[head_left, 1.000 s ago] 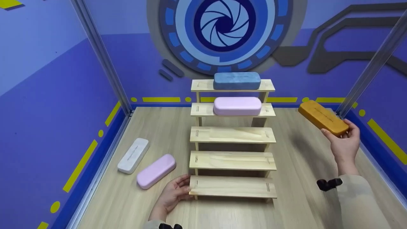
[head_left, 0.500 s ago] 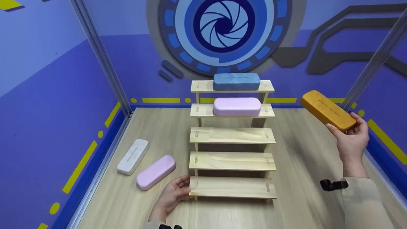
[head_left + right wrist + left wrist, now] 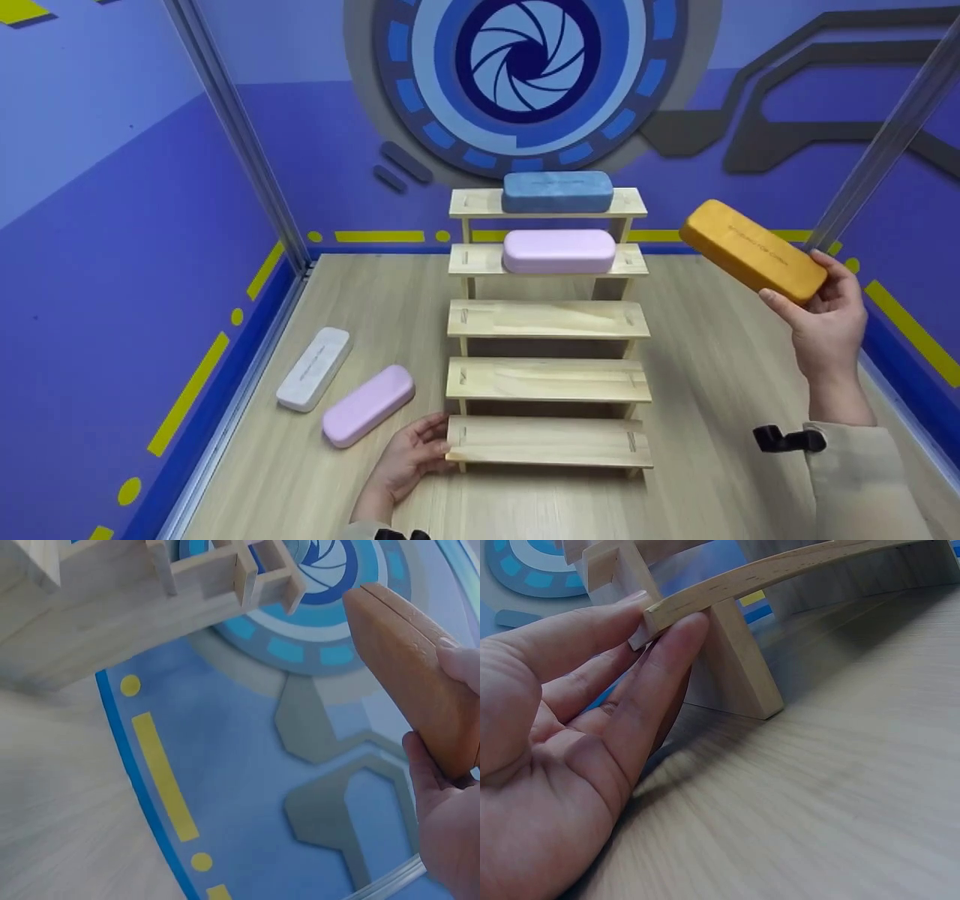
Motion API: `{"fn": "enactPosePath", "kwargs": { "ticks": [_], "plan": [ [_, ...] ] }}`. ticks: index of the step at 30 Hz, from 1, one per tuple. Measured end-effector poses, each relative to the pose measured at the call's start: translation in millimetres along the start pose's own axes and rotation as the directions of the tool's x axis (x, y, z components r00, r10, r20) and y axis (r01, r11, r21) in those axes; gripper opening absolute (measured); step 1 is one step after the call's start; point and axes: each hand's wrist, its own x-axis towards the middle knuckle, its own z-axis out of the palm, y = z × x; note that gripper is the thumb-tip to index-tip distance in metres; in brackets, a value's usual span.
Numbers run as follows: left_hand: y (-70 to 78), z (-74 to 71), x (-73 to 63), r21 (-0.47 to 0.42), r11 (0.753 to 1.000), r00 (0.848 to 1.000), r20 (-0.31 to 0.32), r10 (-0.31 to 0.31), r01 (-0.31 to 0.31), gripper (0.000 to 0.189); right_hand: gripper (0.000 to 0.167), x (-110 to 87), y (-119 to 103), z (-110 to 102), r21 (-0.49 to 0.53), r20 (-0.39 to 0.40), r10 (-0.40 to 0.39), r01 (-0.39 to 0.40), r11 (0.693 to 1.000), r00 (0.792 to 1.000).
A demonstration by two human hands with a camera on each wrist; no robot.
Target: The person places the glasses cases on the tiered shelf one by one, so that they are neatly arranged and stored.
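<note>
My right hand (image 3: 829, 330) holds an orange glasses case (image 3: 756, 251) by its near end, in the air right of a wooden stepped rack (image 3: 547, 379). In the right wrist view the orange case (image 3: 416, 675) is seen from its side, with a seam along it. My left hand (image 3: 409, 459) pinches the left end of the lowest step. The left wrist view shows the thumb and a finger of the left hand (image 3: 577, 720) on either side of the board's corner. A blue glasses case (image 3: 557, 192) lies on the top step, a pink glasses case (image 3: 559, 251) on the second.
To the left, a white glasses case (image 3: 314, 370) and another pink glasses case (image 3: 369, 406) lie slanted on the wood-grain table (image 3: 247, 480). Blue printed walls (image 3: 300, 157) enclose the table at the back and sides, with metal posts (image 3: 240, 135) at the corners.
The right hand has lifted the orange case, first up and rightward, then back a little to the left, its lid tipping more into view. My left hand stays on the rack.
</note>
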Motion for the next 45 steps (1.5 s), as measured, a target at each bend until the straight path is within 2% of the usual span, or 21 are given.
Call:
{"fn": "enactPosePath", "kwargs": {
  "ticks": [7,12,21,27,32,41,45],
  "plan": [
    [0.5,0.2,-0.3,-0.004,1.0,1.0,0.004,0.001,-0.001,0.071,0.07,-10.3,-7,14,0.015,0.133,-0.009,0.007,1.0,0.991],
    [0.6,0.5,-0.8,-0.01,1.0,1.0,0.0,-0.001,0.001,0.072,0.071,-16.1,-7,23,0.003,0.256,-0.026,0.026,1.0,0.966],
    [0.0,0.4,-1.7,-0.019,1.0,1.0,-0.01,0.0,-0.001,0.073,0.074,-24.9,4,45,-0.001,0.421,-0.023,0.026,1.0,0.907],
    [0.4,1.5,-0.5,-0.015,1.0,1.0,-0.022,-0.014,0.013,0.071,0.075,-30.3,18,64,-0.011,0.51,0.023,-0.02,1.0,0.86],
    [0.3,0.7,-1.1,-0.008,1.0,1.0,-0.021,-0.013,0.012,0.073,0.076,-36.9,30,83,-0.043,0.558,0.089,-0.079,0.996,0.825],
    [-0.5,0.5,-0.8,0.009,1.0,1.0,-0.025,-0.008,0.008,0.074,0.077,-45.9,54,111,-0.144,0.644,0.18,-0.113,0.983,0.744],
    [-0.5,0.7,-0.7,0.003,1.0,1.0,-0.025,-0.005,0.005,0.074,0.078,-48.0,62,119,-0.18,0.663,0.214,-0.124,0.976,0.718]
  ]
}}
